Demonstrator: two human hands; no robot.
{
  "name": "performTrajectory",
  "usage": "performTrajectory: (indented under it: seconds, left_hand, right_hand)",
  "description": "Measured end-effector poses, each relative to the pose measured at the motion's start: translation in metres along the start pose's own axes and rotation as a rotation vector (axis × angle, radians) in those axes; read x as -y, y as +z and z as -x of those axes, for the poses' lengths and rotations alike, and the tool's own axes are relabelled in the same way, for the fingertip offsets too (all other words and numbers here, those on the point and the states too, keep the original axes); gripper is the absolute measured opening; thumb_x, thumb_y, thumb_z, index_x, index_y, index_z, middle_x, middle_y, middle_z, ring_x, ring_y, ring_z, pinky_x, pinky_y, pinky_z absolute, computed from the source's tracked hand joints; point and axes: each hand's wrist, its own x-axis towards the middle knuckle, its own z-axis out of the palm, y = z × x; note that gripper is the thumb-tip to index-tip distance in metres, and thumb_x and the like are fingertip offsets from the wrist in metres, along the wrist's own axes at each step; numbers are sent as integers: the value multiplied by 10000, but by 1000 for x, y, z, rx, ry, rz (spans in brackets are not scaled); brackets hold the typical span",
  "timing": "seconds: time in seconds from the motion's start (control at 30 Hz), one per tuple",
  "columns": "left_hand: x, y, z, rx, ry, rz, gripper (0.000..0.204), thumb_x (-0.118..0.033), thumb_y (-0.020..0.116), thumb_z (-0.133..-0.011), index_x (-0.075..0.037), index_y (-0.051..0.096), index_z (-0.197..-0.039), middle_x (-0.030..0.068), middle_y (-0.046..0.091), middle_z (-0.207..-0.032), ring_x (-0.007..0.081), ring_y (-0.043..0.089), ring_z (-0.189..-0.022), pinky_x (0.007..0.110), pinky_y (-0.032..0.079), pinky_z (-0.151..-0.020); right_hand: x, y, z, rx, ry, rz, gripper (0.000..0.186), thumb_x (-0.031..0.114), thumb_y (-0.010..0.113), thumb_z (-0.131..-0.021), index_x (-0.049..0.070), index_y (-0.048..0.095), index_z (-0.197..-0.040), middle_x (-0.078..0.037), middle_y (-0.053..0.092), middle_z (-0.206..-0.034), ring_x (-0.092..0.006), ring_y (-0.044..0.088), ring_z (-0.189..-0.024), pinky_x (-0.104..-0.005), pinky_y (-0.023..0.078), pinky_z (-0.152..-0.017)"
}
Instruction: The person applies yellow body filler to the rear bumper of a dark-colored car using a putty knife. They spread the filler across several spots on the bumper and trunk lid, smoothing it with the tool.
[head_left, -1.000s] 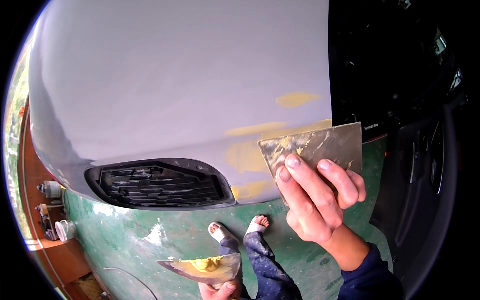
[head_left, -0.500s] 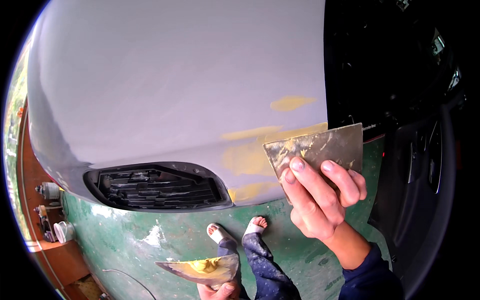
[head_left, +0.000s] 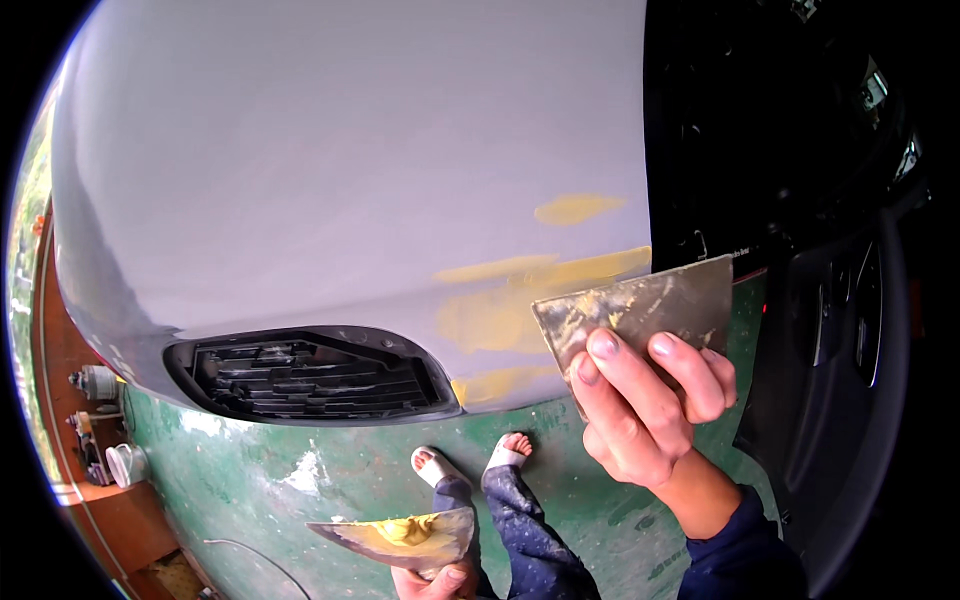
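My right hand [head_left: 650,410] grips a smeared metal spreader [head_left: 680,305] over the lower right corner of a grey car panel [head_left: 340,160]; whether the blade touches it is unclear. Yellow filler patches [head_left: 485,315] lie on the panel left of and above the blade, with a long streak along its upper edge. At the bottom, my left hand [head_left: 430,583] holds a wide putty knife [head_left: 350,535] flat, with a lump of yellow filler [head_left: 408,530] on it.
A black vent grille [head_left: 300,372] sits in the panel. A dark opening and black trim [head_left: 810,310] are at the right. My sandalled feet stand on the green floor [head_left: 240,480]. Cans and a white bucket [head_left: 128,463] sit at the left by a wooden board [head_left: 130,520].
My right hand and spreader have moved down and slightly right, uncovering more of the yellow streak. The panel appears shifted slightly left. My left hand has moved slightly left in view.
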Motion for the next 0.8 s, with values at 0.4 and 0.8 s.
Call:
performTrajectory:
  seconds: [0.4, 0.8]
  left_hand:
    - [9, -4, -2, -25, 52, -36, 187, -135, 634, -951, 20, 533, -923, 76, 498, -608, 186, 498, -487, 310, 416, -448]
    - [-5, 8, 10, -161, 137, 4, 201, -137, 649, -939, 19, 552, -857, 75, 507, -605, 182, 501, -489, 303, 408, -450]
  right_hand:
    - [6, 1, -8, 50, 63, 31, 143, 125, 754, -838, 148, 767, -978, 19, 738, -1075, -196, 545, -1098, -332, 363, -907]
    - [23, -91, -2, 268, 184, -183, 350, 29, 525, -841, 49, 631, -1175, -119, 637, -1235, -340, 493, -1102, -432, 415, -876]
